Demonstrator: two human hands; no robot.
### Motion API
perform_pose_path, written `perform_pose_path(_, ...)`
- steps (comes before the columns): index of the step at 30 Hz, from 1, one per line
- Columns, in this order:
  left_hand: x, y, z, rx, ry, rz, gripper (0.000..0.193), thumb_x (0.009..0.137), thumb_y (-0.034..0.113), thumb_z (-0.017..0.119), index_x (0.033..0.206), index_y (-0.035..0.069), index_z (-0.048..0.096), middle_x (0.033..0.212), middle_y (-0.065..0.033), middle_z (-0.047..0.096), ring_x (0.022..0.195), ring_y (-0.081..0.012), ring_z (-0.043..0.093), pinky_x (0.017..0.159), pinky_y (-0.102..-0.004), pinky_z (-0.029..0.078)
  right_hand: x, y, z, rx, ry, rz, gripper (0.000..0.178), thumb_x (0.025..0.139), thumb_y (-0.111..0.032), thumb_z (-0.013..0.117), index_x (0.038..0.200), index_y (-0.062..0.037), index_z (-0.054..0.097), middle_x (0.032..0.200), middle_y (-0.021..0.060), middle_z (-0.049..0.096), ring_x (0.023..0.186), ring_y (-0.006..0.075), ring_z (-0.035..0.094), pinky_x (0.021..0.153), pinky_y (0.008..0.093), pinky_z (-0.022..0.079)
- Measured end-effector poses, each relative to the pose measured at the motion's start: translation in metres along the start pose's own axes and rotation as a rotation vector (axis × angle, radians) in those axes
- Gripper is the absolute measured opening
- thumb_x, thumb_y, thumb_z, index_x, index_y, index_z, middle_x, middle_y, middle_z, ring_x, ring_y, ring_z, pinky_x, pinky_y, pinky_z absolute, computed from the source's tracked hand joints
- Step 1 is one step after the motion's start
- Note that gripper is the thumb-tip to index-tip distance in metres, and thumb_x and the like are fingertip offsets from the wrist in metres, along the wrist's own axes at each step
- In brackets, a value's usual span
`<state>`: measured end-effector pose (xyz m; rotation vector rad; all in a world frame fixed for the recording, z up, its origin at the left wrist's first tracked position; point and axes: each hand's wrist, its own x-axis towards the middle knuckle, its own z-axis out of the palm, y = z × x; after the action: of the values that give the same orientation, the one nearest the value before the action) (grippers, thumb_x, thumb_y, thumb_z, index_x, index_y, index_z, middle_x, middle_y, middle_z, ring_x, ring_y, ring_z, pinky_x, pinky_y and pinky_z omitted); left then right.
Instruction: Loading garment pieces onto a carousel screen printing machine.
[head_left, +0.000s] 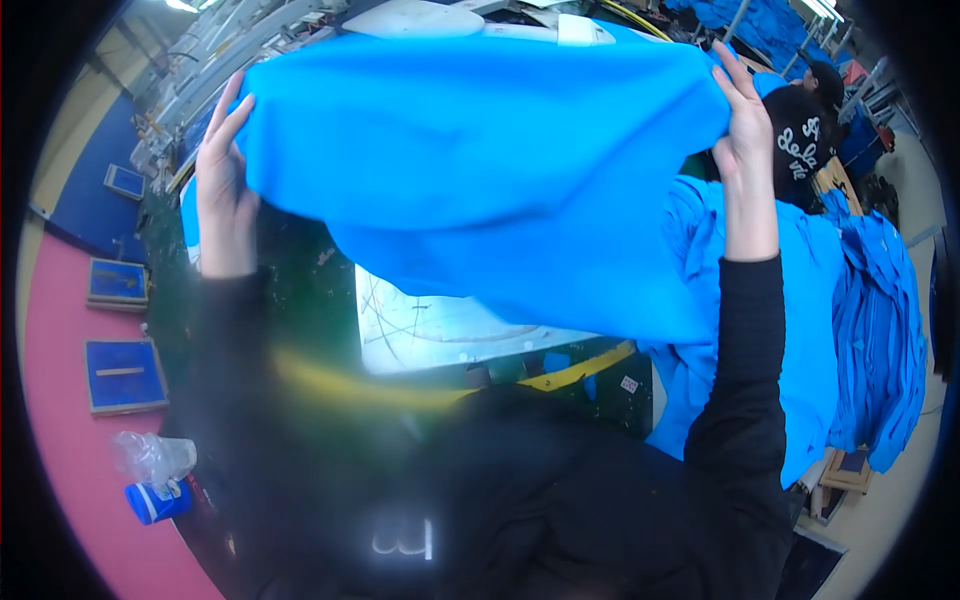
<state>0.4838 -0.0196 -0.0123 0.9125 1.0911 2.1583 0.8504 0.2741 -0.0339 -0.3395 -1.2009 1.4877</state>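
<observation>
A bright blue piece of fabric [480,150] is stretched out between my raised hands. My left hand [225,185] grips its left edge, the fingers pointing up and the thumb side partly behind the cloth. At the upper right corner, my right hand [745,130] pinches the other edge. The lower part of the cloth hangs in loose folds over a white board [420,335] marked with dark lines, hiding much of it.
A heap of blue garments [790,300] lies to my right, with more bunched blue cloth [880,330] beyond it. Framed screens [125,375], a blue-lidded tub [158,500] and a clear plastic bag [155,457] are at the left. A person in black [800,135] is at far right.
</observation>
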Motion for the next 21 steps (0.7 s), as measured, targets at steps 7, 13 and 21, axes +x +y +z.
perform_pose_path(7, 0.125, -0.061, -0.036, 0.117, 0.055, -0.205, 0.051, 0.079, 0.002, 0.062, 0.128, 0.002, 0.047, 0.112, -0.0131, 0.058, 0.095, -0.0186, 0.059, 0.082, -0.0293, 0.048, 0.127, 0.119, -0.024, -0.300, 0.226, 0.166, 0.025, 0.087, -0.004, 0.054, 0.108, -0.0071, 0.065, 0.117, 0.0120, 0.057, 0.104, 0.0192, 0.053, 0.088, 0.0294, 0.042)
perform_pose_path(13, 0.213, -0.084, -0.053, 0.216, -0.035, -0.325, 0.057, 0.081, 0.007, 0.062, 0.132, 0.000, 0.038, 0.116, -0.0114, 0.056, 0.093, -0.0145, 0.059, 0.078, -0.0240, 0.049, 0.193, 0.139, 0.000, -0.399, 0.220, 0.275, 0.049, 0.077, -0.006, 0.064, 0.125, -0.0070, 0.053, 0.131, 0.0171, 0.047, 0.120, 0.0271, 0.043, 0.098, 0.0356, 0.034)
perform_pose_path(21, 0.256, -0.054, -0.023, 0.334, -0.224, -0.137, 0.051, 0.083, 0.017, 0.063, 0.129, 0.001, 0.046, 0.123, -0.0114, 0.053, 0.106, -0.0160, 0.055, 0.089, -0.0256, 0.045, 0.246, 0.074, -0.031, -0.313, -0.079, 0.002, 0.049, 0.083, -0.011, 0.062, 0.130, -0.0113, 0.049, 0.124, 0.0128, 0.053, 0.111, 0.0237, 0.052, 0.095, 0.0351, 0.041)
